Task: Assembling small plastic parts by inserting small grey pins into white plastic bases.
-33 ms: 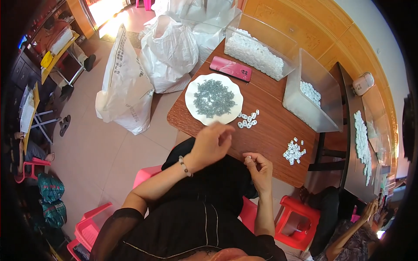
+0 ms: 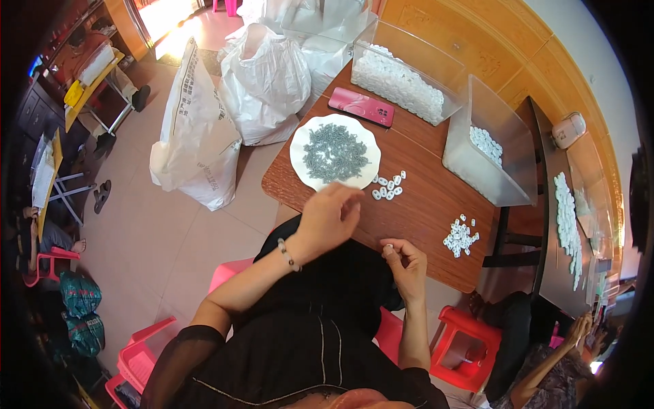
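The right hand (image 2: 407, 262) has its fingertips pinched together on a small white piece (image 2: 388, 248), held just above the near edge of the brown wooden table (image 2: 422, 204). The piece is tiny, pale and rounded; its finer shape is too small to tell. The left hand (image 2: 329, 217) hovers over the table edge with its fingers curled loosely inward; whether it holds anything cannot be told. A beaded bracelet (image 2: 289, 255) circles that wrist.

Just beyond the left hand lies a small cluster of white pieces (image 2: 387, 186), loose on the wood, beside a white scalloped plate (image 2: 298, 146) heaped with small grey screws (image 2: 335, 152). A second, looser scatter of white pieces (image 2: 460, 236) lies to the right, near the table's corner. Behind the plate rests a pink phone (image 2: 361, 107), face down. Two clear plastic bins stand at the far side: the long bin (image 2: 402, 58) nearly full of white pieces, the side bin (image 2: 501, 136) holding only a few. On the floor to the left stand white sacks (image 2: 197, 129).
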